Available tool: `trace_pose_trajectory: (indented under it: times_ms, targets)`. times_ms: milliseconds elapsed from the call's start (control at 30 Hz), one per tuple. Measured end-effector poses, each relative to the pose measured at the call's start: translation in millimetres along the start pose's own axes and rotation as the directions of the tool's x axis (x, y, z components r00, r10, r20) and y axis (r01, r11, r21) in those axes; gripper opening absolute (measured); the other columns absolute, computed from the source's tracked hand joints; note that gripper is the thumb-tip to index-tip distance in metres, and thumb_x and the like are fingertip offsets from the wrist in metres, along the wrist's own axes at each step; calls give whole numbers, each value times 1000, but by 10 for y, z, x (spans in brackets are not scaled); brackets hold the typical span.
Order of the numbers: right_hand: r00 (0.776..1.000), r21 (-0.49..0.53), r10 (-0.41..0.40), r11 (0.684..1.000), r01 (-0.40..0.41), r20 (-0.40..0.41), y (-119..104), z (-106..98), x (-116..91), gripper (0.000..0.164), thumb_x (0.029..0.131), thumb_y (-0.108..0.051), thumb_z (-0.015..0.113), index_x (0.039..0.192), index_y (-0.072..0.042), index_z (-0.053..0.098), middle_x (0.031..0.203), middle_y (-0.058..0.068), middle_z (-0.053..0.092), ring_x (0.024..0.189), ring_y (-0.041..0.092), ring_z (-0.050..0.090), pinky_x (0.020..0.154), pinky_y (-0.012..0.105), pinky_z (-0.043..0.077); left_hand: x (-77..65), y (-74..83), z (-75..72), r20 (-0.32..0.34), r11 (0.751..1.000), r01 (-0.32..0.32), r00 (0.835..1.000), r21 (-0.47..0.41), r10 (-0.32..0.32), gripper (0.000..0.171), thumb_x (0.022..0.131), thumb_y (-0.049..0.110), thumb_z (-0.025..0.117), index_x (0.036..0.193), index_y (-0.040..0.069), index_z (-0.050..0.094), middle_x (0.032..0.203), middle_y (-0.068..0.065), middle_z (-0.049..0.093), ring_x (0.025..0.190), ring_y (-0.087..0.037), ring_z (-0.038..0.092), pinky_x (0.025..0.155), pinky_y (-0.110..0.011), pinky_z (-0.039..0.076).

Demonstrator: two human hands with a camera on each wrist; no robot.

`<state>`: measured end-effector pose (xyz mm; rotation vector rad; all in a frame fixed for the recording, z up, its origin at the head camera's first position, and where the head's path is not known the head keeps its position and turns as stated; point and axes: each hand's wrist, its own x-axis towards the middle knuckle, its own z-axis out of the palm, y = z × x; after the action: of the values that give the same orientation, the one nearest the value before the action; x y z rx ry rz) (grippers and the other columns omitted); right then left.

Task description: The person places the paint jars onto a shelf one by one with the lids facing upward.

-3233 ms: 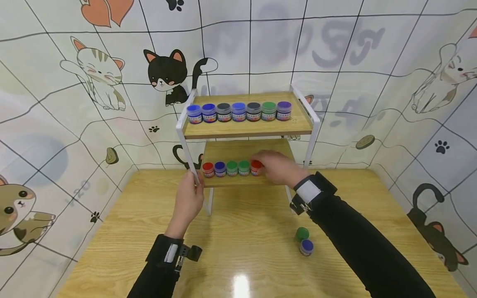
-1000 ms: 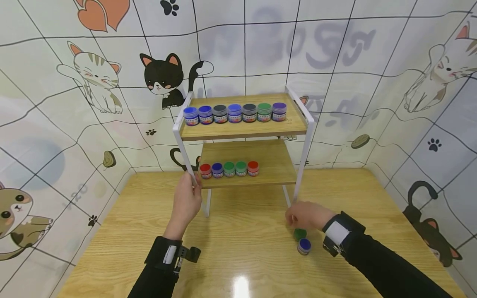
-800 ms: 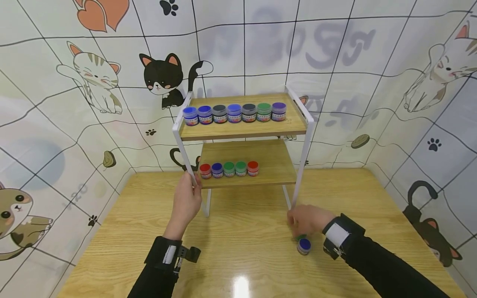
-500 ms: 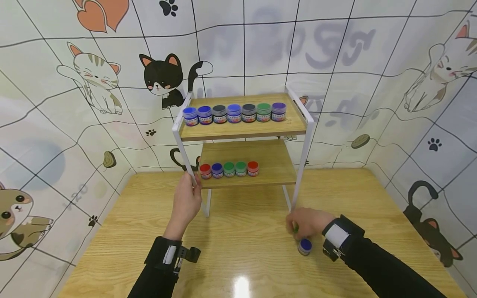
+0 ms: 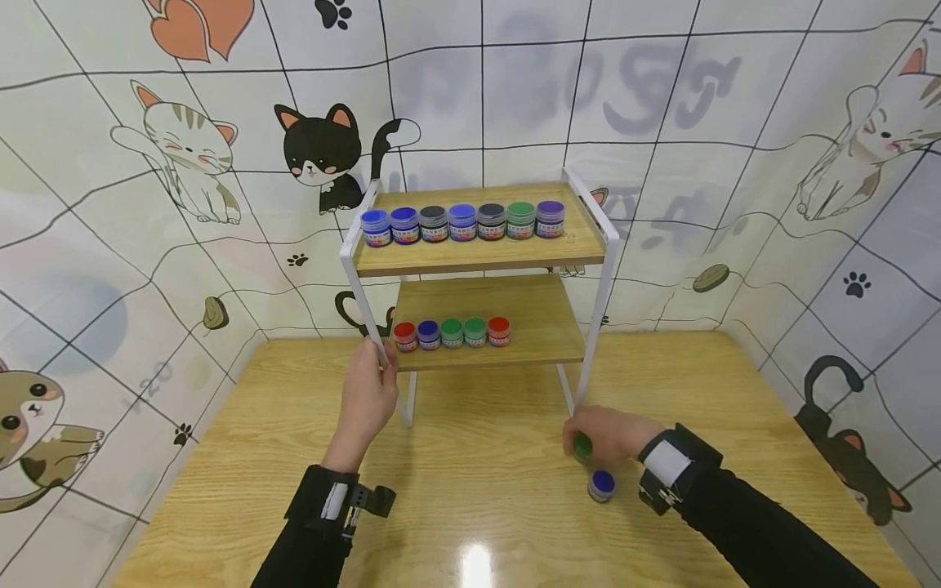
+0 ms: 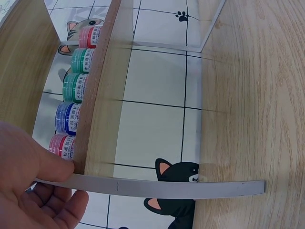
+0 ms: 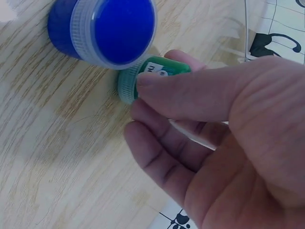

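My left hand (image 5: 370, 392) grips the white left post (image 6: 190, 189) of a two-tier shelf rack, level with the lower board (image 5: 544, 327). Thumb and curled fingers wrap the post in the left wrist view. Near the foot of the right post, my right hand (image 5: 612, 434) pinches a small green-lidded paint jar (image 7: 174, 67) between thumb and fingers. That jar is tilted, its lid (image 5: 582, 447) showing in the head view; fingers hide part of its body. Just beside it, a blue-lidded paint jar (image 5: 601, 487) stands on the table.
A row of several paint jars (image 5: 462, 224) in blue, black, green and purple lines the upper board (image 5: 478, 266). Red, blue and green jars (image 5: 452, 333) stand in a row on the lower board's left part. A cat-printed sheet (image 5: 456, 98) rises behind the wooden table (image 5: 470, 482).
My right hand has left the red jar at the lower row's right end, moved down to the table and taken hold of the green jar. The left hand stays on the post.
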<state>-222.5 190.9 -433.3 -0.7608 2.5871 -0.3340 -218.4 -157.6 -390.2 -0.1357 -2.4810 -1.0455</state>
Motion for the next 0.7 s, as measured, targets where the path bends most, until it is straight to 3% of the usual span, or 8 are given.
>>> trace_pose_trajectory:
  times_ms: [133,367,533,700]
  targets:
    - [999,-24,-27,999,26,-30,31,13,1,34,76,12,69,95,-16,69,102,4,64,101,25,58,94,49,48,3,-4,3,0,1000,2,1000,-3,-2,10,92,-7,54,100,-2,51,95,-17,57,89,-31,62,69,-39,52]
    - [999,-10,-30,1000,29,-38,24,7,-12,23,85,-9,71,108,-11,71,107,7,66,104,28,60,94,49,48,7,-7,5,3,1000,13,1000,-3,-12,10,92,-7,54,99,-2,50,96,-16,57,88,-30,62,69,-39,52]
    - [999,-12,-26,1000,26,-39,31,-11,-20,23,81,-10,75,104,-11,72,109,8,66,105,29,60,93,49,49,8,-7,2,13,1000,27,1000,-8,-27,10,93,-7,54,102,-2,51,97,-17,58,88,-30,61,67,-37,51]
    - [999,46,-37,998,39,-34,53,-13,-2,27,75,-4,77,98,-12,65,99,2,64,91,19,57,80,37,51,9,-2,2,14,1000,26,1000,2,-26,10,93,-5,54,102,0,51,98,-16,59,84,-27,60,64,-34,49]
